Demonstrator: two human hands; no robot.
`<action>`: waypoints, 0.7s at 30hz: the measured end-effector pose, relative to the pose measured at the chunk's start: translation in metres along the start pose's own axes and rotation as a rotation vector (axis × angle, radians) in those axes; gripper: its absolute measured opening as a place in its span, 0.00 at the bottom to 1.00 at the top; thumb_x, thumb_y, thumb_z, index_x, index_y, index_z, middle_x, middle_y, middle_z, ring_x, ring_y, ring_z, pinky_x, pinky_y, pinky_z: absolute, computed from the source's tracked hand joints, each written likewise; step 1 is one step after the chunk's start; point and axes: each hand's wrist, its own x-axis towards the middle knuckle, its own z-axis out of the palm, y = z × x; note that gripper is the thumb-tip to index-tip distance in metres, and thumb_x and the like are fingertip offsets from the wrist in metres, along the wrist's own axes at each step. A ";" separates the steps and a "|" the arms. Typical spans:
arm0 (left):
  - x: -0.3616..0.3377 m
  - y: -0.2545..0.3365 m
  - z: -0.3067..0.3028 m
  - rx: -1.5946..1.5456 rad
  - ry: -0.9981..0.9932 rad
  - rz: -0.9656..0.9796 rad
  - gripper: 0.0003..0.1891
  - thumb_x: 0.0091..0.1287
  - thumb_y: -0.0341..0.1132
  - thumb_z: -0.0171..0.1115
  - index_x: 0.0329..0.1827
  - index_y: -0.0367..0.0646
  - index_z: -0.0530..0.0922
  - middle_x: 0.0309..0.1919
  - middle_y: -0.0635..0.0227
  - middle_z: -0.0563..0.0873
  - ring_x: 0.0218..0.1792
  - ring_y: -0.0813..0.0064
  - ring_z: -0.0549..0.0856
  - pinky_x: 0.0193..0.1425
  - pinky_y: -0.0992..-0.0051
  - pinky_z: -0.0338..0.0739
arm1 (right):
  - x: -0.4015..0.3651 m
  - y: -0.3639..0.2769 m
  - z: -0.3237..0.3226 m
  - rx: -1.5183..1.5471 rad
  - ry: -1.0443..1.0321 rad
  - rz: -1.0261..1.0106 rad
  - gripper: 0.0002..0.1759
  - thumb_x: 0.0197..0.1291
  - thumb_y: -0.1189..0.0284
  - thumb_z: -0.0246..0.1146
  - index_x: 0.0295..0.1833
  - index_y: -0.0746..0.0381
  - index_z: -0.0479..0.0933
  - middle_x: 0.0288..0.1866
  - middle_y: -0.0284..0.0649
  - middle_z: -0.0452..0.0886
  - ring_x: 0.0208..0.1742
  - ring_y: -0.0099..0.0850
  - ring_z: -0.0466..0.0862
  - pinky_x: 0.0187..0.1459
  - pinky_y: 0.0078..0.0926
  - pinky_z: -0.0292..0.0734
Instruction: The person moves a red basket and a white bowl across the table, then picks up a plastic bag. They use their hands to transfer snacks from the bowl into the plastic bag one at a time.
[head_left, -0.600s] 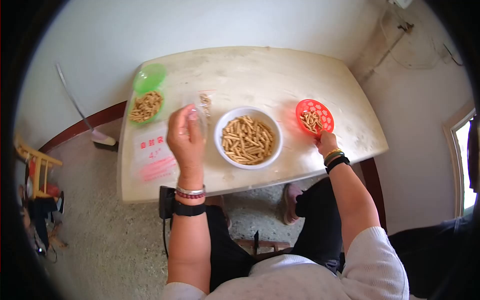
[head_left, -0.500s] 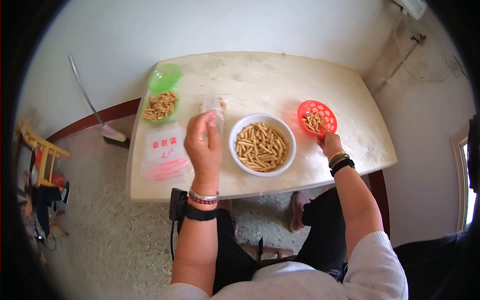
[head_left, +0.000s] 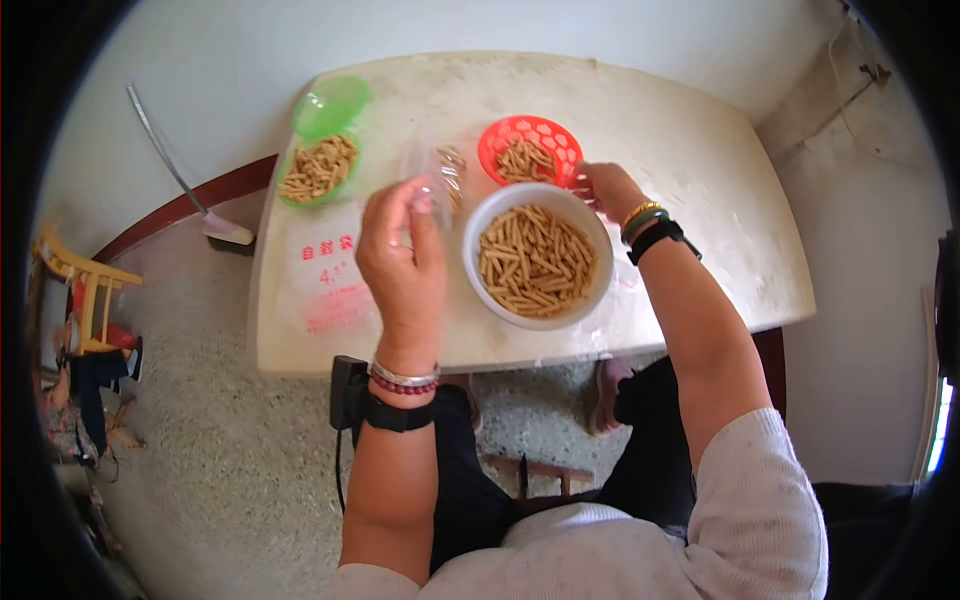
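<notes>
**Both hands busy over a table of snack sticks**

A pale, worn table (head_left: 700, 150) fills the middle of the head view, with a speckled floor to its left and near side. The person sits at its near edge, both forearms reaching over it.

A white bowl (head_left: 540, 324) stands close to the near edge, a little right of centre, heaped with tan snack sticks (head_left: 535, 260). At the far left corner sits a green container (head_left: 330, 105), its lid open towards the far side and its base holding more sticks. Near of it lies a flat packet of bags (head_left: 325, 280) with red print.

A red basket (head_left: 492, 150) with a few sticks stands just beyond the bowl, touching or almost touching its far rim.

The left hand (head_left: 400, 265) is raised just left of the bowl, fingers pinched narrowly on the near edge of a clear bag (head_left: 440, 180). The bag stands up between the green container and the red basket, with some sticks inside.

The right hand (head_left: 610, 190) lies at the bowl's far right side. Its fingers are closed on the right rim of the red basket, though they are blurred.
</notes>
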 end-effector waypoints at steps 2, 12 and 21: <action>-0.001 -0.002 -0.002 -0.060 0.001 -0.002 0.12 0.70 0.19 0.52 0.52 0.33 0.80 0.45 0.63 0.85 0.44 0.76 0.86 0.51 0.77 0.81 | -0.017 0.004 -0.022 -0.263 0.129 -0.010 0.20 0.68 0.57 0.59 0.49 0.65 0.78 0.38 0.38 0.83 0.38 0.29 0.82 0.36 0.31 0.77; -0.001 0.007 0.011 -0.033 -0.044 0.033 0.10 0.64 0.21 0.58 0.47 0.38 0.82 0.37 0.58 0.84 0.37 0.61 0.85 0.42 0.69 0.79 | -0.133 0.035 -0.015 -0.291 -0.190 0.051 0.17 0.64 0.65 0.64 0.50 0.68 0.79 0.34 0.40 0.83 0.26 0.26 0.81 0.28 0.22 0.80; -0.008 -0.005 0.008 -0.008 -0.054 0.048 0.11 0.63 0.22 0.58 0.47 0.38 0.81 0.36 0.55 0.83 0.36 0.57 0.84 0.41 0.66 0.79 | -0.136 0.055 -0.055 -0.226 0.075 -0.046 0.11 0.61 0.73 0.59 0.43 0.72 0.78 0.27 0.40 0.82 0.22 0.27 0.80 0.20 0.24 0.75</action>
